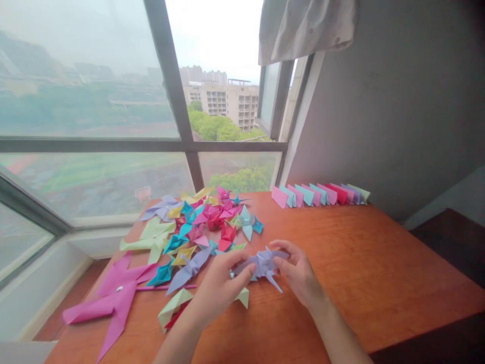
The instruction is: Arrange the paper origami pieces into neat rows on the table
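Observation:
A lavender paper crane is held just above the table between my two hands. My left hand pinches its left wing between thumb and fingers. On the other side, my right hand grips the right wing the same way. The crane's wings are spread, and a pointed end hangs down toward me. Left of my left hand lies another lavender crane. A pale green folded paper piece with red paper by it is partly hidden behind my left wrist.
A pile of colourful paper cranes covers the table's back left. A pink pinwheel on a stick lies at the left edge. Folded cards stand in a row at the back right, by the wall. Windows rise behind the wooden table.

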{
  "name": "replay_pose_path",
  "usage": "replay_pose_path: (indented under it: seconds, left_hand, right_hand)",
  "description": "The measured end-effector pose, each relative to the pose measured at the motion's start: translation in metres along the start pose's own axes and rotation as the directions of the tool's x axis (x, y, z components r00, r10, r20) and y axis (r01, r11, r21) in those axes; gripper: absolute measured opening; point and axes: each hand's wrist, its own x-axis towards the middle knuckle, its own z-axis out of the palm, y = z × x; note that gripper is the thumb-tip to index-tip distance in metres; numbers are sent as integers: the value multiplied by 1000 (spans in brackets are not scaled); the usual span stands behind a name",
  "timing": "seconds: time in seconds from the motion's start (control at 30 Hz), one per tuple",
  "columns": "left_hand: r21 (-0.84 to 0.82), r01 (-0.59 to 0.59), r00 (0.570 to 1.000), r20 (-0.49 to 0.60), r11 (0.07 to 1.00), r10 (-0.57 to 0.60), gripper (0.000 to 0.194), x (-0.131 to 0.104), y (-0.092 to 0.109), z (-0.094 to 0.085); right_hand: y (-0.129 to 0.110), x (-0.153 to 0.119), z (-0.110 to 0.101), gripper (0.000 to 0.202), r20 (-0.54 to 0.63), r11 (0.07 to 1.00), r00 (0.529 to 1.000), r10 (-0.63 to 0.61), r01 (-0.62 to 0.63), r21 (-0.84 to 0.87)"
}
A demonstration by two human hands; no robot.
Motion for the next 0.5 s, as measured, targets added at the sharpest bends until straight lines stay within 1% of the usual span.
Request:
replay_pose_path:
  seconds: [0.1, 0.23, 0.37, 0.5]
  left_hand:
    - [-142, 33, 999, 19, 989, -31, 24, 0, -5, 0]
    - [-293, 63, 998, 27, 954, -57, 28, 0, -9, 1]
    - [-327, 83, 997, 36, 942, -75, 30, 1, -9, 2]
    - [-328, 81, 996, 6, 941, -84, 30, 1, -8, -4]
  right_hand:
    - [-3, 1, -1, 26, -39, 997, 999, -2, 5, 77]
    - [-5, 4, -4, 26, -129, 992, 992, -11, 27, 125]
    - [-4, 7, -7, 26, -173, 989, 985, 1, 25, 146]
    - [-2, 12, -11, 25, -248, 987, 969, -9, 49, 154]
